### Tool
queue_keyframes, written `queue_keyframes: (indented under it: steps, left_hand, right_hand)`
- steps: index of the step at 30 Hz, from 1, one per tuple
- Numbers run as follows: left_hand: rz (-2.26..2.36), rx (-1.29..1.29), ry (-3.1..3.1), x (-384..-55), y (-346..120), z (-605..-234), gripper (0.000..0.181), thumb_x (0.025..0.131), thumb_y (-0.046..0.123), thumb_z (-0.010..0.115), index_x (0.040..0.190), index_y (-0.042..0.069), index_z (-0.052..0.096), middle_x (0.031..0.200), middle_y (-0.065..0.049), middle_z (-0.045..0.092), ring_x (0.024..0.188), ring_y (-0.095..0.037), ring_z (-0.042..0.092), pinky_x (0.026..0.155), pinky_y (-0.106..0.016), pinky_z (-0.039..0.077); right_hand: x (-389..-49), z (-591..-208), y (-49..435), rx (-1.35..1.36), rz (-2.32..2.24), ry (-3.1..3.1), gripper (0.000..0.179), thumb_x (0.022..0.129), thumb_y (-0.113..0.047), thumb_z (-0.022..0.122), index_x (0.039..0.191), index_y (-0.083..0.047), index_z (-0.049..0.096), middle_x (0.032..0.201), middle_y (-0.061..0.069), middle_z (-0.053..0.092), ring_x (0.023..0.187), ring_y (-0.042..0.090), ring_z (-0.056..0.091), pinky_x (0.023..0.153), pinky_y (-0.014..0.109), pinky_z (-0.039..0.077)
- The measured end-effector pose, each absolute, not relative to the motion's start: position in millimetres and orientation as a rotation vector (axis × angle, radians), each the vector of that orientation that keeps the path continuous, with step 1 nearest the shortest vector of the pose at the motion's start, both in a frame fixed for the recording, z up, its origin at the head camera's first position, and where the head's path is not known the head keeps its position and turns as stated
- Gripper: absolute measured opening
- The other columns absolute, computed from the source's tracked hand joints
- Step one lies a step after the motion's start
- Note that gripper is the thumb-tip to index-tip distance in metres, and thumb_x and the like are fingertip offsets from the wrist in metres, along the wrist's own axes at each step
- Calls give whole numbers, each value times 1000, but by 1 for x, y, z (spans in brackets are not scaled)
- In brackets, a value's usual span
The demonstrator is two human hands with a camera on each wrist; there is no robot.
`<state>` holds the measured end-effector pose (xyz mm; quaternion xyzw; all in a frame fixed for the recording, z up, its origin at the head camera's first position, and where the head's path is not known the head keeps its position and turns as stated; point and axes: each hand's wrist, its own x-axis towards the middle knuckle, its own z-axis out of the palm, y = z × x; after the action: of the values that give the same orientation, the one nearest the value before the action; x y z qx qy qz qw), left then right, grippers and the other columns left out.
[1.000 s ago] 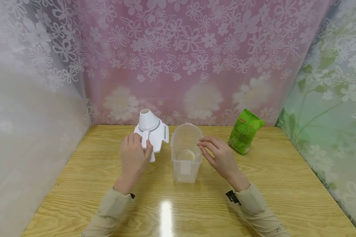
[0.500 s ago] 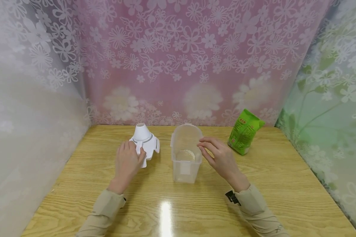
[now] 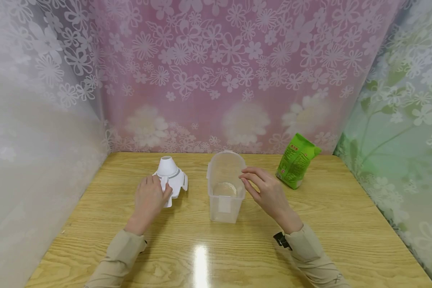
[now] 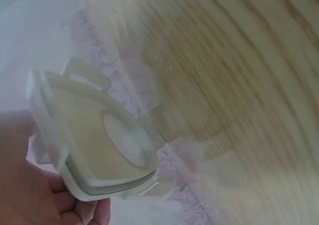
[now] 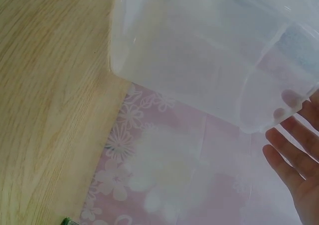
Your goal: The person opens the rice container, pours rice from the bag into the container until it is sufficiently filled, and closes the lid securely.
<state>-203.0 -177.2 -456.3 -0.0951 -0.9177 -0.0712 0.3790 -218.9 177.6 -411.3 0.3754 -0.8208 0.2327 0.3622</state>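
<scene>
My left hand grips a white plastic lid by the handle-like strip at its near side. A cone-shaped spout rises from the lid's top. The left wrist view shows the lid's hollow underside with a pale round disc in it, tilted above the tabletop. A translucent container stands uncovered between the hands. The right hand holds its right rim; in the right wrist view two fingertips show through the clear wall, while the other fingers stay outside.
A green printed bag stands upright and leaning at the back right of the wooden table. Floral curtains enclose the back and both sides. Something pale and curved shows low inside the container.
My left hand has carried the lid leftward, toward me and down, away from the container. The right hand, the container and the green bag have stayed in place.
</scene>
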Motion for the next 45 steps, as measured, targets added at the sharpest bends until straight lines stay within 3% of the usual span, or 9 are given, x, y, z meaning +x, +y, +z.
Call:
queue_keyframes:
  steps: [3,6,9,19,25,31,41,45]
  left_hand:
    - [-155,-244,-2355,-202,-178,-457,31,83,20,68,72,-5,54,67,-20,56,61,-36,54,53,-43,47]
    - [-147,-236,-2406,-199,-178,-457,31,81,19,71,72,-5,54,66,-19,56,60,-34,53,50,-41,46]
    - [-158,-227,-2465,-197,-178,-458,32,82,19,73,73,-5,55,66,-17,54,59,-32,53,48,-39,46]
    - [-197,-231,-2615,-190,-179,-460,37,84,20,78,79,-8,55,73,-20,56,64,-35,57,53,-45,51]
    - [-204,-288,-2562,-192,-181,-462,44,84,26,82,81,-6,53,71,-18,54,59,-34,55,49,-44,50]
    - [-264,-239,-2567,-194,-184,-458,37,87,25,80,89,-4,57,76,-18,58,64,-35,58,47,-44,50]
    - [-247,-313,-2481,-198,-176,-445,37,89,22,78,111,-4,64,93,-21,66,83,-37,64,68,-46,56]
    - [-238,-396,-2418,-199,-168,-438,37,90,22,76,114,-4,64,99,-21,67,84,-36,66,70,-45,57]
  right_hand:
    - [-219,-411,178,969,598,-2114,14,97,-18,70,104,-8,76,113,9,71,103,27,69,82,41,58]
    - [-219,-411,178,972,594,-2113,33,106,-34,54,104,-9,76,113,9,71,103,26,69,80,40,59]
    - [-219,-412,178,974,593,-2110,44,108,-40,44,103,-9,75,113,8,71,102,25,69,76,38,59]
    - [-218,-412,178,969,611,-2112,44,108,-40,45,103,-8,76,113,8,71,102,25,69,74,38,59]
    - [-219,-412,178,962,622,-2115,41,107,-37,48,102,-8,76,112,8,71,101,26,70,74,39,59]
    - [-218,-412,178,965,618,-2118,39,107,-36,50,102,-8,76,112,9,71,100,25,70,71,38,58]
    - [-218,-412,178,954,605,-2125,46,108,-41,44,101,-8,76,113,9,71,101,25,70,70,37,58]
    - [-218,-412,178,950,601,-2142,47,108,-41,43,102,-9,76,113,8,71,102,25,69,73,37,59]
